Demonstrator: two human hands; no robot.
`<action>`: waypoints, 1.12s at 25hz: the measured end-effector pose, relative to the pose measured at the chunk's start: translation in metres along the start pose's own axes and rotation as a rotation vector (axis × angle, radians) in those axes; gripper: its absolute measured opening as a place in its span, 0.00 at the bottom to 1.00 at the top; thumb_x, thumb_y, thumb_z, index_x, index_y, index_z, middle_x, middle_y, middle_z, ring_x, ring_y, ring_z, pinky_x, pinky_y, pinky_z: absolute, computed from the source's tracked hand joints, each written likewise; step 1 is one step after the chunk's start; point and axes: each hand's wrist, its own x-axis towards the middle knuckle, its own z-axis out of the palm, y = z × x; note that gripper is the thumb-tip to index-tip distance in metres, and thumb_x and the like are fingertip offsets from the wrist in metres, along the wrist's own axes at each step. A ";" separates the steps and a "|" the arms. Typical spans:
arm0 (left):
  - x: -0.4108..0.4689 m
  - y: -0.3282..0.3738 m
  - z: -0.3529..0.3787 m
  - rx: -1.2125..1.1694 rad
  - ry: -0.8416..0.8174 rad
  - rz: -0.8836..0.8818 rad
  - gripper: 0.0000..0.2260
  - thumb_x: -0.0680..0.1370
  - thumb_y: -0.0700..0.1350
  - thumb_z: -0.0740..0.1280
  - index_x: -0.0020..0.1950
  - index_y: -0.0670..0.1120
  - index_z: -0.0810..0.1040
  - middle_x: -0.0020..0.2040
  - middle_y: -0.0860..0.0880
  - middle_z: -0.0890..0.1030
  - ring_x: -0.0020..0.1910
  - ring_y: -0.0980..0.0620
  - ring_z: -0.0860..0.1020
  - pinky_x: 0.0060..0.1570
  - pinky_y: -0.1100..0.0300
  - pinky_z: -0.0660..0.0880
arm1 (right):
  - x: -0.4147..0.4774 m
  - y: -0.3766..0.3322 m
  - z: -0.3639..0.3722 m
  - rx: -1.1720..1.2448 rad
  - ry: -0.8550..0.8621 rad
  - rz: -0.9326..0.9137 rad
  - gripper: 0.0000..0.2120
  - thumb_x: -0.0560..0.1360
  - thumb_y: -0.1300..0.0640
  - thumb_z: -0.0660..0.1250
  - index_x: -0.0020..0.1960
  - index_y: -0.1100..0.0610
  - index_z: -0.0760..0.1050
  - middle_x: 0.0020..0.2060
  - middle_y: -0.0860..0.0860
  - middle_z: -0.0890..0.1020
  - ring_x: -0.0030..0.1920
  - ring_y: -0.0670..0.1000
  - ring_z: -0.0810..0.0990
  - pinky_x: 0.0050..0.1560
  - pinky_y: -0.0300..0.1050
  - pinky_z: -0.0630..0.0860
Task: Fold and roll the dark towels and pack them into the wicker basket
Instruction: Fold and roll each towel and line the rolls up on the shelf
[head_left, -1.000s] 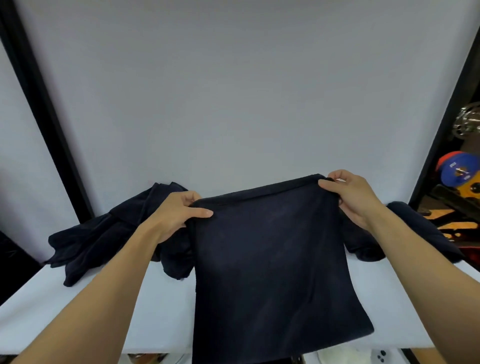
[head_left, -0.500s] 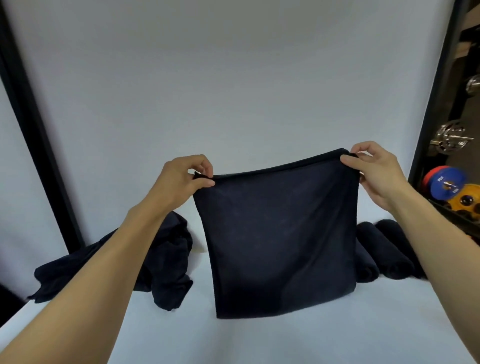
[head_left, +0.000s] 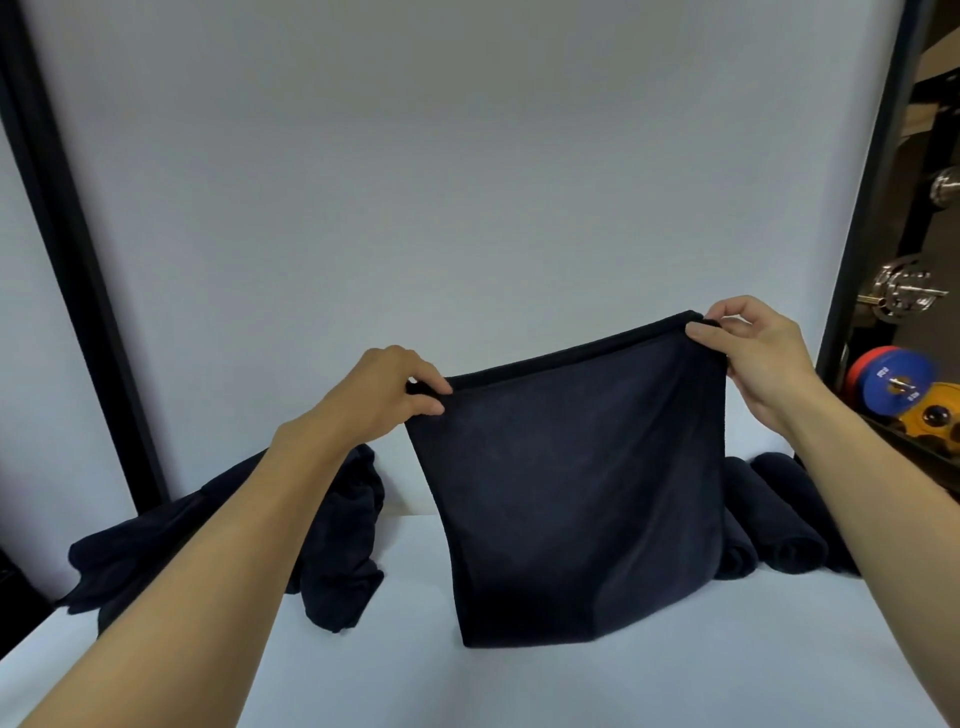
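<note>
A dark folded towel (head_left: 571, 493) hangs upright in front of me, its lower edge touching the white table (head_left: 467, 675). My left hand (head_left: 387, 392) pinches its top left corner and my right hand (head_left: 753, 348) pinches its top right corner. A heap of loose dark towels (head_left: 343, 545) lies on the table at the left, partly behind my left forearm. Rolled dark towels (head_left: 789, 519) lie at the right, partly hidden by the hanging towel and my right arm. No wicker basket is in view.
A white backdrop rises behind the table between black posts (head_left: 78, 270). At the far right stand weight plates, one blue and red (head_left: 891, 382), and chrome gear (head_left: 901, 288).
The towel has been lowered and now its bottom edge rests on the table, where half a second ago it hung free. Both hands moved down, the left lower than the right.
</note>
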 end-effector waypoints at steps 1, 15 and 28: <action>-0.001 -0.001 0.000 0.012 -0.011 -0.007 0.05 0.73 0.44 0.75 0.47 0.52 0.84 0.48 0.54 0.80 0.45 0.58 0.75 0.47 0.70 0.69 | 0.000 0.000 0.000 -0.010 -0.002 -0.005 0.09 0.73 0.63 0.73 0.42 0.51 0.76 0.43 0.52 0.82 0.41 0.50 0.79 0.44 0.42 0.74; 0.010 -0.014 -0.018 -0.171 0.278 -0.113 0.05 0.77 0.40 0.68 0.47 0.46 0.84 0.44 0.51 0.84 0.44 0.58 0.80 0.44 0.71 0.71 | 0.009 -0.008 -0.004 -0.278 -0.180 -0.047 0.04 0.72 0.64 0.73 0.45 0.57 0.82 0.42 0.51 0.84 0.42 0.43 0.80 0.46 0.36 0.75; -0.050 -0.009 -0.039 -0.781 0.409 -0.059 0.09 0.77 0.35 0.67 0.46 0.47 0.84 0.41 0.48 0.84 0.43 0.51 0.81 0.46 0.57 0.80 | -0.042 -0.018 0.003 0.152 -0.159 -0.129 0.10 0.73 0.65 0.71 0.46 0.50 0.81 0.42 0.47 0.82 0.44 0.47 0.80 0.43 0.41 0.76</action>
